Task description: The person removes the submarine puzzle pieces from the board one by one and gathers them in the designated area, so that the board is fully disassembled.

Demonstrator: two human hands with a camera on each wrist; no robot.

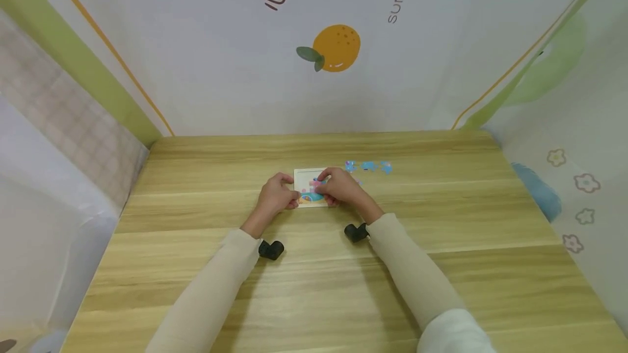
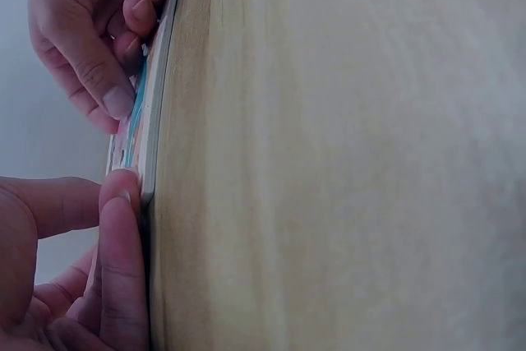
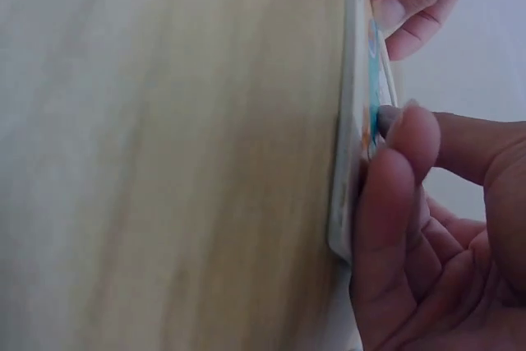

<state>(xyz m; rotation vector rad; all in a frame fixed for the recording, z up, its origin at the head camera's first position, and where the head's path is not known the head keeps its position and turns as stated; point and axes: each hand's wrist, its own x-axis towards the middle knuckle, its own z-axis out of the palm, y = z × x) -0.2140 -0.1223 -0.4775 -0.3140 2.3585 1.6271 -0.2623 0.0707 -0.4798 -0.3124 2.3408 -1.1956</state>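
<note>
A small white-framed puzzle board [image 1: 310, 170] lies flat on the table, with teal, pink and orange pieces filling its lower part. My left hand [image 1: 277, 194] grips the board's left edge between thumb and fingers. From the right, my right hand [image 1: 343, 185] reaches over the board and pinches a pink puzzle piece [image 1: 314, 184] between thumb and index finger, down at the board's surface. Its other fingers curl by the near right edge, hiding that side of the board. In the right wrist view, the right thumb sits against the teal strip [image 3: 375, 80].
Several loose blue puzzle pieces [image 1: 368, 166] lie in a row beyond the right hand. A bit of another piece [image 1: 360, 182] shows beside that hand. The wooden table [image 1: 314, 287] meets a printed white curtain [image 1: 221, 70] at the back. Black wrist cameras [image 1: 271, 250] hang under both sleeves.
</note>
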